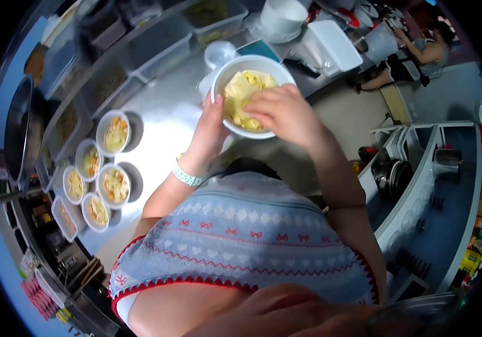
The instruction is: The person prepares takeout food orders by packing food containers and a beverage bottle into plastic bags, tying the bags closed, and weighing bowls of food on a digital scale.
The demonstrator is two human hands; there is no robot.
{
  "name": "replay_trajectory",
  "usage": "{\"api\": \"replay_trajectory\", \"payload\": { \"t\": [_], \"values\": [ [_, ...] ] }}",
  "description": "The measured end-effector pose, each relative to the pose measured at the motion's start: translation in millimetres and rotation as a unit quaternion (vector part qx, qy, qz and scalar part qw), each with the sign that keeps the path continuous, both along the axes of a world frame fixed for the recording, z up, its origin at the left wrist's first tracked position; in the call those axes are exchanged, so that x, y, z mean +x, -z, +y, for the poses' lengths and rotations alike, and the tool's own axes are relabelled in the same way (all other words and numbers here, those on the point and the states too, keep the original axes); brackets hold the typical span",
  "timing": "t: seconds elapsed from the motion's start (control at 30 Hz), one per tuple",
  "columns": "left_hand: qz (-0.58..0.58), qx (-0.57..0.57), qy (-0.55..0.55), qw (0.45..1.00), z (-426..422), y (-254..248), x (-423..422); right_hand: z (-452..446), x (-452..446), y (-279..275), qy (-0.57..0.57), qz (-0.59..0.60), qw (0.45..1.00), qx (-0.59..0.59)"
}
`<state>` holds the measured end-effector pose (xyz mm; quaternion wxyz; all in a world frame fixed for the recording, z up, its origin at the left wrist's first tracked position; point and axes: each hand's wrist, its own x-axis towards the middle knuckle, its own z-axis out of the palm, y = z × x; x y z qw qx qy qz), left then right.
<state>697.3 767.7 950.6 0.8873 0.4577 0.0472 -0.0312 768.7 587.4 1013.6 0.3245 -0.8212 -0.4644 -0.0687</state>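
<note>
A white bowl [231,69] is held above the near edge of the metal counter, with my left hand [210,129] closed around its left side and the thumb at the rim. Inside it lie pale yellow food pieces [250,80], some flat and some chopped small. My right hand [286,112] reaches over the bowl's right rim, its fingers bent together among the pieces. What sits between those fingertips is partly hidden. Several round tubs of mixed food, including one tub [113,135], stand on the counter to the left.
Behind the tubs runs a row of clear bins [165,53]. A clear cup [220,54], a stack of white containers [282,19] and a white tray [333,48] are at the back. Shelving with pots [395,177] stands right. Another person [426,53] sits at the far right.
</note>
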Motion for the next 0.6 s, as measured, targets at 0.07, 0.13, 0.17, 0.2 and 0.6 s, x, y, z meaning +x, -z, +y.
{"api": "replay_trajectory", "payload": {
  "t": [0.07, 0.13, 0.17, 0.2, 0.6],
  "values": [
    [-0.014, 0.047, 0.006, 0.999, -13.7, 1.8, 33.1, -11.3, 30.8, -0.4, -0.005, -0.041, 0.996, -0.076],
    [0.037, -0.023, 0.008, 0.999, -27.3, -4.2, 53.8, -25.3, 56.8, -7.4, 0.051, -0.024, 0.998, -0.033],
    [0.033, -0.016, 0.011, 0.999, -33.3, -2.3, 65.0, -34.1, 72.4, -7.5, 0.006, 0.073, 0.996, -0.044],
    [0.029, -0.008, 0.013, 0.999, -40.0, -0.6, 76.8, -43.4, 86.9, 4.4, -0.028, 0.028, 0.996, -0.075],
    [0.016, -0.112, -0.198, 0.974, -162.4, 55.2, 210.5, -144.9, 309.9, 49.9, -0.156, 0.225, 0.957, 0.095]
  ]
}}
